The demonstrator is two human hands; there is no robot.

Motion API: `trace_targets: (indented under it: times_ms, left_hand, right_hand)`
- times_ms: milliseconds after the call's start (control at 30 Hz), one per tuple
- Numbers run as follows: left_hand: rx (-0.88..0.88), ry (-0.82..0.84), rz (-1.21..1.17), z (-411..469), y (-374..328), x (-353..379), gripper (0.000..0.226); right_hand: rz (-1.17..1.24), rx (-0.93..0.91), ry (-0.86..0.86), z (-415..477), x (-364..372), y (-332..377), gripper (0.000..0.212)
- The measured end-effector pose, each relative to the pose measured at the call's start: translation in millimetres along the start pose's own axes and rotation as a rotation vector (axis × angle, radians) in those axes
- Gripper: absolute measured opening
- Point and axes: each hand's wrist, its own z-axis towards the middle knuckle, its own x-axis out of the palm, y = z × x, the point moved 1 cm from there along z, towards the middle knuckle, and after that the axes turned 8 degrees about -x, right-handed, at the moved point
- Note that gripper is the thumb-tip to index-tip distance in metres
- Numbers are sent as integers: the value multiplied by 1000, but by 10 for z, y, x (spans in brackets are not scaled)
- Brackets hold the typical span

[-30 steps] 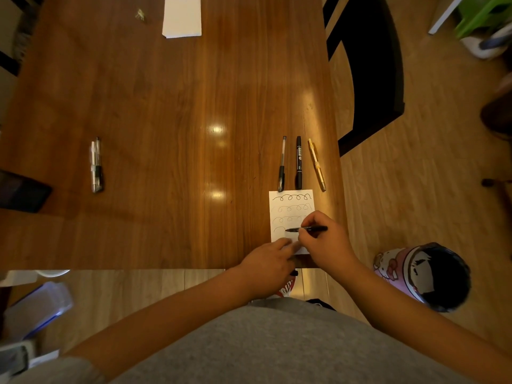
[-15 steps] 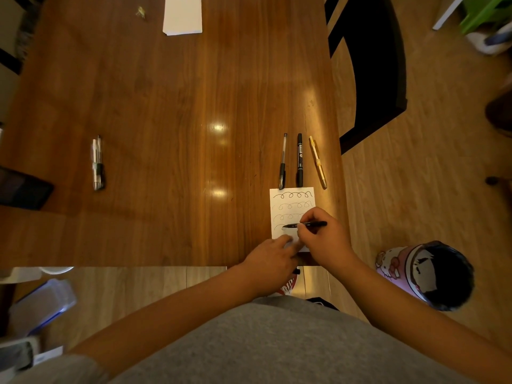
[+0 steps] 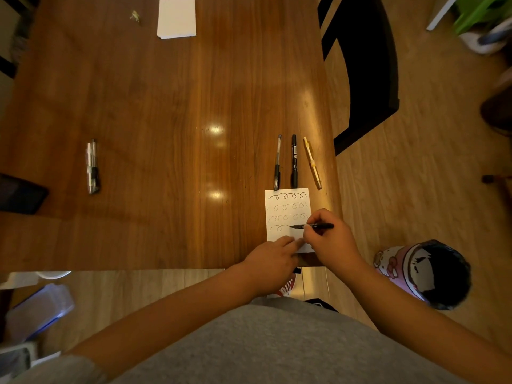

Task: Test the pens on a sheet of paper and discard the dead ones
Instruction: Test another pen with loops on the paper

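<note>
A small white sheet of paper lies near the table's front right edge, with three full rows of loops and a fourth row begun. My right hand pinches a black pen, its tip on the fourth row. My left hand presses the sheet's lower edge with its fingertips; a dark cap end shows under it. Beyond the sheet lie a black gel pen, a black marker and a yellow pen. Two more pens lie together at the left.
A pink cartoon-print bin stands on the floor to the right of the table. A black chair is at the far right. A white paper stack lies at the far edge, a dark phone at the left.
The pen tip has travelled right along the fourth row, leaving a fresh loop behind it. My left hand stays on the sheet.
</note>
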Motion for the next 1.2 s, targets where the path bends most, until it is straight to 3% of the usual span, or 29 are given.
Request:
trace_targets:
  times_ms: [600, 1200]
  left_hand:
    - [3, -47, -32, 88, -80, -6, 40]
    - [-42, -24, 5, 140, -158, 9, 42]
  right_hand:
    - [-15, -8, 41, 38, 3, -5, 27]
    - [-59, -34, 12, -46, -191, -120, 16]
